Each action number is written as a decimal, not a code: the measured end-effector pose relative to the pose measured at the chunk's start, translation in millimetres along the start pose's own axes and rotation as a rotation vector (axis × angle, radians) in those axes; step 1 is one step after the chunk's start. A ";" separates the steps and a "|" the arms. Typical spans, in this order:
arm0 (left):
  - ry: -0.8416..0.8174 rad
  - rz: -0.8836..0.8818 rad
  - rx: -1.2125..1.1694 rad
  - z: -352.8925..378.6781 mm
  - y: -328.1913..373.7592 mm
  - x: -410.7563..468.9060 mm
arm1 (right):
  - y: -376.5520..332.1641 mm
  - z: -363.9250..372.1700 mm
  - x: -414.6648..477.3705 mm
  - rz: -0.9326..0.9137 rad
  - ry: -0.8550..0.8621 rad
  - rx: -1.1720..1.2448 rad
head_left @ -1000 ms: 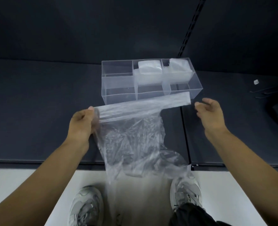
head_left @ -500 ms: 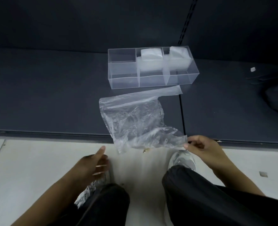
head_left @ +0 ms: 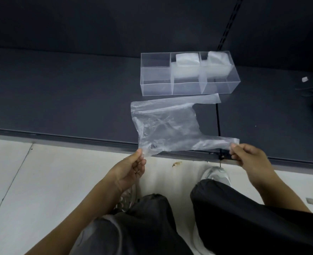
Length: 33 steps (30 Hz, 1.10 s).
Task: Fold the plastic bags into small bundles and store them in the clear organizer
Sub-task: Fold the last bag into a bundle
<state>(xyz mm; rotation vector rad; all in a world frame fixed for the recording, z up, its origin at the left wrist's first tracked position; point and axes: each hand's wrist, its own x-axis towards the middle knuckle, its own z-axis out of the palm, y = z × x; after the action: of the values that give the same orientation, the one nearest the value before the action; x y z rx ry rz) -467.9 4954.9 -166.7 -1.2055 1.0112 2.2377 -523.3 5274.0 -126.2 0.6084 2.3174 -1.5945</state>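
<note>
Hands (head_left: 131, 171) (head_left: 248, 156) on plastic bag (head_left: 166, 124) corners

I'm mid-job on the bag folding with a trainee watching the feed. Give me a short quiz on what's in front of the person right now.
1. True or false: the left hand and the right hand each pinch the near edge of the plastic bag.
2. Which compartment of the clear organizer is empty? A) left B) middle C) right
3. Short answer: is the bag on the dark shelf folded yet?

Key: 1 true. 2 A. 3 No, it lies spread out, unfolded.
</note>
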 end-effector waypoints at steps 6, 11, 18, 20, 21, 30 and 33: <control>0.091 0.147 -0.054 -7.8 7.1 1.9 | 1.3 -14.3 18.3 0.149 0.079 0.186; 0.174 0.292 0.205 -11.6 6.6 2.7 | 10.4 -18.8 25.0 0.183 0.151 0.183; 0.009 0.078 0.392 9.5 13.4 4.1 | 9.4 -15.5 26.3 0.102 0.130 -0.038; 0.064 0.167 0.393 11.1 18.0 4.2 | 10.1 -16.5 27.9 0.096 0.151 -0.086; 0.083 0.220 0.433 11.5 19.7 2.8 | 11.4 -16.5 28.2 0.093 0.164 -0.112; 0.436 1.390 1.528 36.5 38.3 4.4 | -33.6 44.0 32.7 -0.529 0.351 -0.630; 0.144 1.312 1.803 59.6 39.1 31.3 | -54.5 111.9 25.4 -0.768 -0.061 -0.642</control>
<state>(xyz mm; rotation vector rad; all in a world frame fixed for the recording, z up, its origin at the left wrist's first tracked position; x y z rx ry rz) -542.4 4974.5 -155.2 0.3284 3.1626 0.5489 -574.0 5157.7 -133.1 -0.5231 2.9591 -0.9115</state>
